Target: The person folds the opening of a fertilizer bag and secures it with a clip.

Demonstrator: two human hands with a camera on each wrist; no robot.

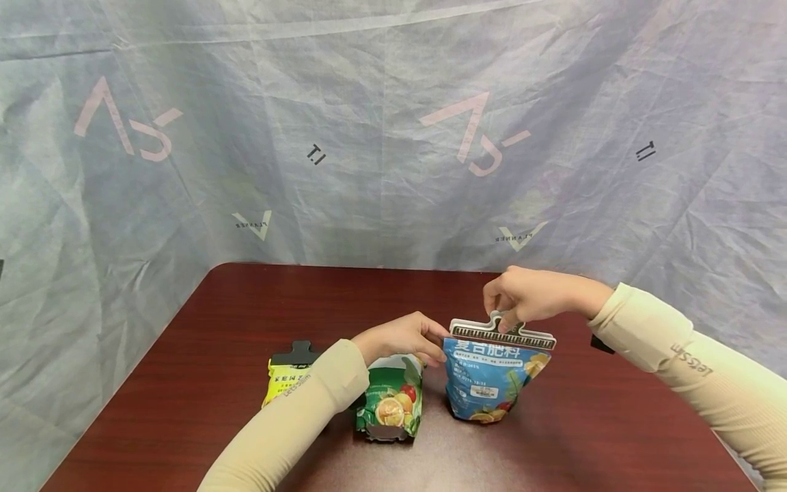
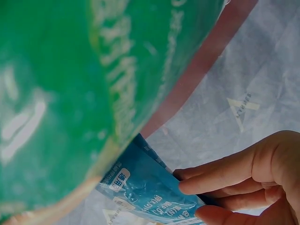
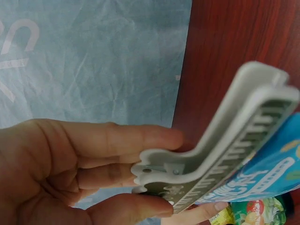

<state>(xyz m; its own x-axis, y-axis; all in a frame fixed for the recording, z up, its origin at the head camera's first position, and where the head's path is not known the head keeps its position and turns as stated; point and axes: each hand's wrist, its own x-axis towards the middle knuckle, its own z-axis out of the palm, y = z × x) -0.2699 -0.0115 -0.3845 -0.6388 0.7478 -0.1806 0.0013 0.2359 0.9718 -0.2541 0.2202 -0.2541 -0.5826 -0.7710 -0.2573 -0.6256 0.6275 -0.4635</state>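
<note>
A blue fertilizer bag (image 1: 486,383) with fruit pictures stands on the table, right of centre. Across its top edge lies a wide bag clip (image 1: 503,333), white with a dark striped face. My right hand (image 1: 525,294) pinches the clip's handle between thumb and fingers, as the clip (image 3: 220,150) in the right wrist view also shows. At the bag's upper left corner, my left hand (image 1: 408,336) pinches the edge; in the left wrist view its fingers (image 2: 220,176) meet the blue bag (image 2: 150,187) there.
A green bag (image 1: 393,403) with fruit pictures stands below my left hand, partly behind the forearm. Farther left is a yellow bag (image 1: 278,383) with a black clip (image 1: 296,353) on top. A dark object (image 1: 602,344) shows beneath my right wrist. Grey cloth (image 1: 381,137) hangs behind the table.
</note>
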